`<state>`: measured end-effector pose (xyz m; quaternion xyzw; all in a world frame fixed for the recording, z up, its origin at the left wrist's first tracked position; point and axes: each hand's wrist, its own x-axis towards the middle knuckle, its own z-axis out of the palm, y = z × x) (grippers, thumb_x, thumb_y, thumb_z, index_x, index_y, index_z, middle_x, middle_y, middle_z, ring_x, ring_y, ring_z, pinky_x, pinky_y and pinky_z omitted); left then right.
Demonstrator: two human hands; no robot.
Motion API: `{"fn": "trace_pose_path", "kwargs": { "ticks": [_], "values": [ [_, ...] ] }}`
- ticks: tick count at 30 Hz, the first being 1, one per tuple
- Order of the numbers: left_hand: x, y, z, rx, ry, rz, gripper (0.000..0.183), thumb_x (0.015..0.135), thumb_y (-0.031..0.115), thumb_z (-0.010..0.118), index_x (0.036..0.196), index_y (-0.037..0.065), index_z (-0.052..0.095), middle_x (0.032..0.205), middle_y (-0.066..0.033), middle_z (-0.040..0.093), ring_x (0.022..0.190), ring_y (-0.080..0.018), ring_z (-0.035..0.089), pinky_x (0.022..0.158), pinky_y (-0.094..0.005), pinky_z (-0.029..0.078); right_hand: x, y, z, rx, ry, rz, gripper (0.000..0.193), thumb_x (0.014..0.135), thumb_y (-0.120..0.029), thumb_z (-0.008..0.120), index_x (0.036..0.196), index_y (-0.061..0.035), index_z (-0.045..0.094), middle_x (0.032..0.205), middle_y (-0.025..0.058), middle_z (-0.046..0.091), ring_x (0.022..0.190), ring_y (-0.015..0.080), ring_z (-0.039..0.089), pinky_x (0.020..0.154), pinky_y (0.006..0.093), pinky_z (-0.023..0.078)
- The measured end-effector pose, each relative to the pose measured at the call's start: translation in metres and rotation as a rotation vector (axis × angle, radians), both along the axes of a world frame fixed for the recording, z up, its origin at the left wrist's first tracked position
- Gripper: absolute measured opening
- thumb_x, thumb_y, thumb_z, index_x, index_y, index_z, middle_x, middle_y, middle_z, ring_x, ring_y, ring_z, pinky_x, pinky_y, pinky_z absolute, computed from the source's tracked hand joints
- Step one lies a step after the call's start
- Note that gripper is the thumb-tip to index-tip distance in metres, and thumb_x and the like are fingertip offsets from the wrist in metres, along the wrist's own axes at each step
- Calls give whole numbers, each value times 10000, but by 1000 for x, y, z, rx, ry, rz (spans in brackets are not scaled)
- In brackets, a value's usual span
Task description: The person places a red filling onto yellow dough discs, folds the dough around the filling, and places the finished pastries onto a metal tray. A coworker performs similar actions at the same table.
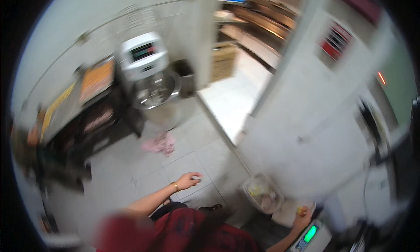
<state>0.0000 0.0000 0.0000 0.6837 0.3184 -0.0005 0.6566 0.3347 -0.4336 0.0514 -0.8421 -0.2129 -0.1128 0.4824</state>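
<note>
At the far left you have a dark counter [87,121] with orange-lit trays, and just beside it a stand mixer [146,70] with its steel bowl, well apart from both your hands. A pink cloth [161,143] lies crumpled on the tiled floor [131,173] below it.

Your left hand [189,180] hangs out over the floor, fingers loosely curled, gripping nothing that shows.

Further right a small bin lined with clear plastic [261,194] stands on the floor, next to a white tray [286,212].

Your right hand [303,220] sits at the corner of a white digital scale [311,238] with a green-lit display, touching it or just beside it; blur hides how far the fingers are open. The scale looks rigid, light and smooth-cased, likely slippery: take it by both side edges under the platform, never by the display.
</note>
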Motion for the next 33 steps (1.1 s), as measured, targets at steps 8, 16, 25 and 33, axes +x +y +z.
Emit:
{"fn": "trace_pose_path", "kwargs": {
  "ticks": [8,16,25,33],
  "values": [
    [-321,71,20,29,-405,349,500,884,71,579,1356,73,413,1309,-69,490,1087,-162,570,934,-287,452,-413,436,44,-225,-91,1135,288,698,27,663,978,-27,621,900,112,576,821,254,585,733,313,478],
    [-656,146,47,98,-485,815,548,869,-12,557,1379,38,363,1268,-82,504,1079,-146,569,921,-282,467,-811,618,59,-226,-65,1861,400,684,22,660,1070,-50,585,951,123,576,905,308,584,775,369,474],
    [-882,305,16,100,-599,1269,465,855,-42,572,1293,-1,423,1222,-51,518,1059,-126,573,888,-266,490,-1060,834,14,-213,312,2130,617,693,76,681,1265,-77,509,1153,86,523,1074,204,565,899,317,510],
    [-1085,577,8,170,-462,1352,448,837,-42,603,1263,0,471,1155,-40,552,997,-110,596,831,-262,516,-1262,1123,-27,-267,621,2107,428,700,49,680,1111,-29,595,1046,42,634,910,119,610,748,261,521]
  ]
}}
